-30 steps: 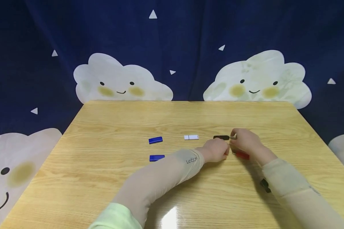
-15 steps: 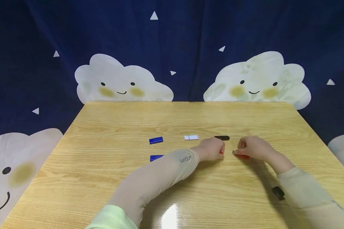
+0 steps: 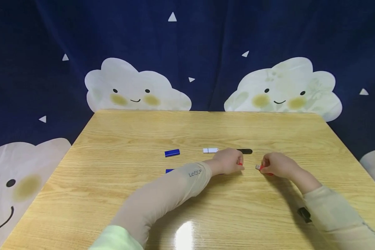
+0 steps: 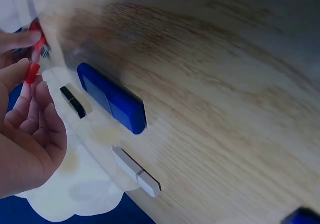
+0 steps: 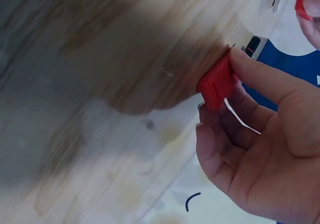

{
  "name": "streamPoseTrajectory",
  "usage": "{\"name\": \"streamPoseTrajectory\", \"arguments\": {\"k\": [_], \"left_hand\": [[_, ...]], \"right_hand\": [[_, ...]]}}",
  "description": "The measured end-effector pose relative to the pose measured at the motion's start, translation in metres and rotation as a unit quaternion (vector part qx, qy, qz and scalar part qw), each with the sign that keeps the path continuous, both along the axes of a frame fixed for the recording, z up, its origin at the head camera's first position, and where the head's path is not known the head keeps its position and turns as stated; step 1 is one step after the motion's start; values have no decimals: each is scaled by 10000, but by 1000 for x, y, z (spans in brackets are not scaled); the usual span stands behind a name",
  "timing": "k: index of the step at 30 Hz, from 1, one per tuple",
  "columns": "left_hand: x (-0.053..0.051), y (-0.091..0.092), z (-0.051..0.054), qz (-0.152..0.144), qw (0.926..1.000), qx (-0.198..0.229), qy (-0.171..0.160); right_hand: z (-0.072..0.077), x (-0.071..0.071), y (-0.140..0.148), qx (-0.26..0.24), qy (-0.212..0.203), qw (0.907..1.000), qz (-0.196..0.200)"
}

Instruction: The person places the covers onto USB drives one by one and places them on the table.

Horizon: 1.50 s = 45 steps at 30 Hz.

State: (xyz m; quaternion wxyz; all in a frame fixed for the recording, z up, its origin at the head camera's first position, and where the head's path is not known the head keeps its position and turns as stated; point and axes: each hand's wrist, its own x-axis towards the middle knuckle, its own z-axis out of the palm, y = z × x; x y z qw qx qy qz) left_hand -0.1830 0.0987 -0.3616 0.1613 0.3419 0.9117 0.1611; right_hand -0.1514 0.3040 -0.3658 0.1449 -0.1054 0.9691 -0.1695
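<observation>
My left hand (image 3: 228, 160) pinches a small red cap (image 4: 32, 72) between thumb and fingertips, just above the table. Across a short gap my right hand (image 3: 279, 165) pinches a red USB flash drive (image 5: 218, 79), and its bare metal plug (image 3: 258, 167) points towards the left hand. Behind the left hand lies a black USB flash drive (image 3: 245, 151), its left end covered by that hand. To its left lies a white USB flash drive (image 3: 210, 150). In the left wrist view a blue USB flash drive (image 4: 112, 98) shows close below the left hand.
Further left on the wooden table (image 3: 106, 194) lies another blue flash drive (image 3: 172, 152). A blue piece (image 3: 169, 171) in front of it is mostly covered by the left sleeve. A black device (image 3: 304, 214) sits by the right forearm. A dark cloud-print curtain (image 3: 206, 62) hangs behind the table.
My right hand has come from beside the black drive down to the red drive, taken hold of it and tilted it up. My left hand has drawn slightly left with the red cap.
</observation>
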Motion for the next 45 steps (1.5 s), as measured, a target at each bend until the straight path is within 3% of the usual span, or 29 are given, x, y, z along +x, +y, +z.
{"name": "streamPoseTrajectory", "arguments": {"k": [3,6,12,17,26,31,38,41,45], "left_hand": [[-1,-9,4,255,9982,446,-314],[-2,-19,7,513,9919,970,-646],[-8,-35,6,1105,9738,1658,-1092],[-13,-46,5,1521,9586,2058,-1251],[-13,-67,10,1942,9414,2398,-1358],[-13,-79,12,2207,9345,2468,-1310],[-13,-91,14,2503,9165,2666,-1625],[-12,-94,11,2594,9039,2863,-1836],[-11,-97,10,2769,8713,3291,-2365]], "right_hand": [[-1,0,-3,-6,0,10000,53],[-1,-1,-7,-39,-25,9999,91],[3,-3,-17,-396,-168,9990,110],[6,-4,-29,-815,-274,9962,159],[12,-4,-51,-2151,-611,9746,-111],[17,-3,-67,-2438,-533,9681,-240],[18,-3,-82,-2699,-245,9619,-366],[18,-4,-85,-2912,-177,9552,-499],[20,-4,-89,-3222,-270,9443,-613]]}}
